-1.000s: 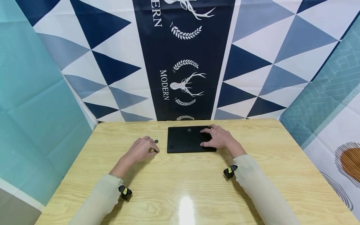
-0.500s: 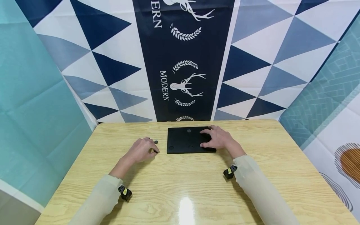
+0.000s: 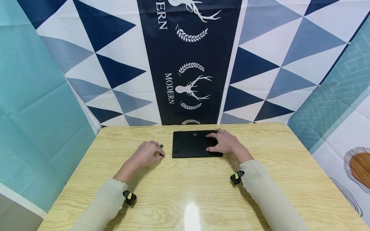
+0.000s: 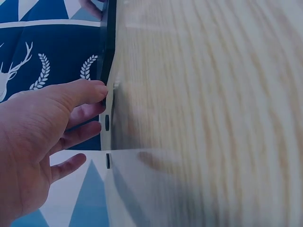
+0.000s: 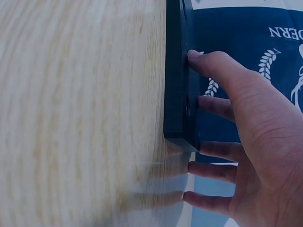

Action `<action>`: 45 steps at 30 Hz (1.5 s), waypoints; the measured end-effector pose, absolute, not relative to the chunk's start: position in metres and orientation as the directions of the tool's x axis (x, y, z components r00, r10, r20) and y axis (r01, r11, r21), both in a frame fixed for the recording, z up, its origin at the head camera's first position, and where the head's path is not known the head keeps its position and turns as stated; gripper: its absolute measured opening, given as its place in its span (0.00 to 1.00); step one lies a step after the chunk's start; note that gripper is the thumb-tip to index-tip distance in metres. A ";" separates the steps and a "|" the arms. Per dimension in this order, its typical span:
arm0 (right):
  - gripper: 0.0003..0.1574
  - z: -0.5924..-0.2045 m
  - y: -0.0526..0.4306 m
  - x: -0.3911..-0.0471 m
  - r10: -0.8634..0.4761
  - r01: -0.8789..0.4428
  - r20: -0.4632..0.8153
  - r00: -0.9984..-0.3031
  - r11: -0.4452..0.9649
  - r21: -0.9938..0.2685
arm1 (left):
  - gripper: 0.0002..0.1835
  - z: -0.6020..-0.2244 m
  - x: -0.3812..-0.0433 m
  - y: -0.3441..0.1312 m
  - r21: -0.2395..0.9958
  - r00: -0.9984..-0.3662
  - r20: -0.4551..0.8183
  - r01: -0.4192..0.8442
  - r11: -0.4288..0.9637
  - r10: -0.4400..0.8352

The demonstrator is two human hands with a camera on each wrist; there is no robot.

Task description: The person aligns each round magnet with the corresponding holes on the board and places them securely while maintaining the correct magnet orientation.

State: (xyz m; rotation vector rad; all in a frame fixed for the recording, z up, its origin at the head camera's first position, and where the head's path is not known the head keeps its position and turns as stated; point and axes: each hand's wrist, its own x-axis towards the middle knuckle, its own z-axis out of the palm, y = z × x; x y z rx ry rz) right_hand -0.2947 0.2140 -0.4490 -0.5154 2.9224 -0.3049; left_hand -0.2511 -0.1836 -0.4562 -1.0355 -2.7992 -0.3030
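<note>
- Left hand [image 3: 145, 154]: thumb and forefinger are drawn nearly together, pinching a small dark piece [image 3: 161, 155] just above or on the table, near the board's left end. Fingers mostly hide the piece, so its shape is hard to tell; it may be a disc. The other fingers are loosely bent.
- Right hand [image 3: 226, 142]: fingers spread wide over the right end of the board, thumb and forefinger well apart, their tips touching its flat top. It rests on the board without closing round it.
- Board [image 3: 189, 143]: a matte black rectangle with straight sides and crisp corners, thick-edged, lying flat near the table's far edge. Round marks show on its face.
- Disc [image 3: 161, 146]: small, dark, thin and circular, flat on the wood beside the left hand. The left wrist view, tipped sideways, shows two dark slivers [image 4: 107, 123], discs seen edge-on.
- Table [image 3: 185, 183]: pale yellow wood with wavy grain and a glossy finish, reflecting a bright patch of light.
- Sleeves [image 3: 267, 192]: cream, soft-looking cloth, gathered at the wrists, where small black cameras [image 3: 130, 196] sit.
- Backdrop [image 3: 162, 57]: lightly creased cloth, navy down the middle with white stags and leaf sprays, triangles either side.
</note>
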 end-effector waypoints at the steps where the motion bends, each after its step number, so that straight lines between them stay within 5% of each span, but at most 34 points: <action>1: 0.50 -0.449 0.214 -0.294 -0.352 -0.320 -0.120 -0.928 0.920 -0.226 | 0.05 -0.456 -0.251 -0.183 0.137 -0.751 0.204 0.658 0.741 0.629; 45: 0.49 -0.447 0.213 -0.292 -0.354 -0.324 -0.113 -0.928 0.920 -0.220 | 0.05 -0.443 -0.257 -0.168 0.131 -0.745 0.196 0.664 0.736 0.638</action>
